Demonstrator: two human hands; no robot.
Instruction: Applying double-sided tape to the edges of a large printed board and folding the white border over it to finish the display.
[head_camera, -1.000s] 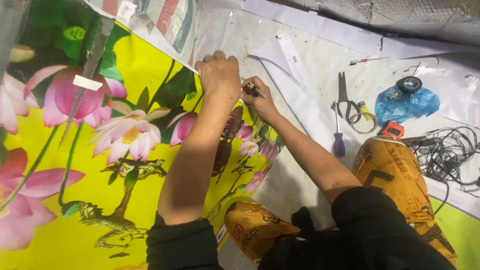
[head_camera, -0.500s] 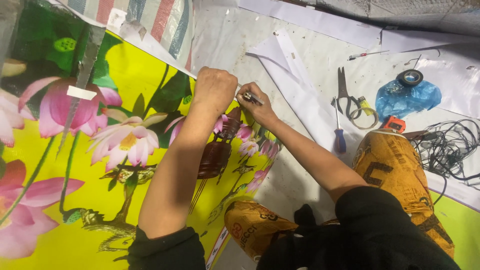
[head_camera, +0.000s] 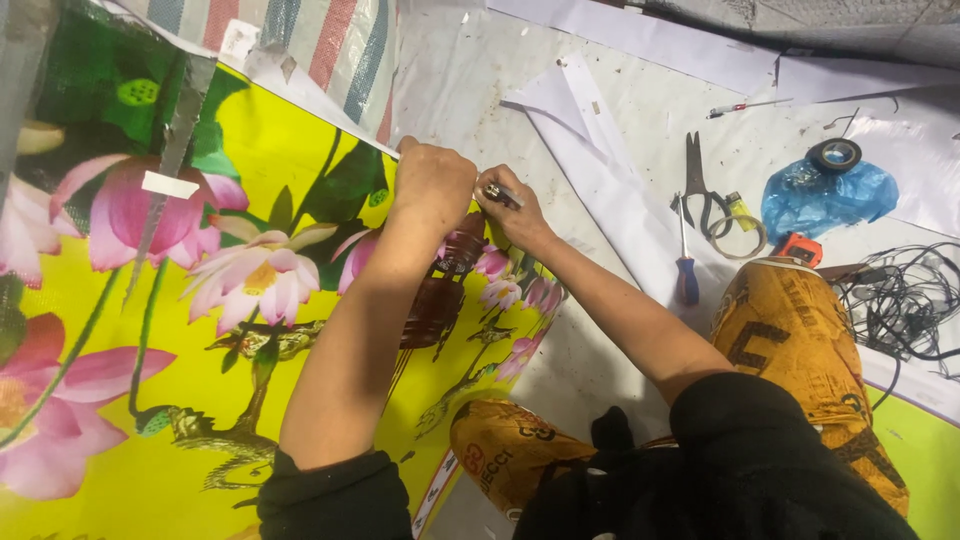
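Observation:
A large yellow banner printed with pink lotus flowers and green leaves lies on the floor. My left hand presses down on its right edge, fingers curled. Right beside it my right hand grips a small slim tool, possibly a utility knife, with its tip at the banner's edge. Both forearms reach forward from black sleeves. My knees in orange patterned trousers rest on the floor.
White paper strips lie right of the hands. Further right are scissors, a blue-handled screwdriver, a tape ring, a blue plastic bag with a black tape roll, a pen and tangled black wires. A striped tarpaulin lies at the top.
Both hands have slid a little down and toward me along the banner's edge, staying close together. The view has shifted slightly.

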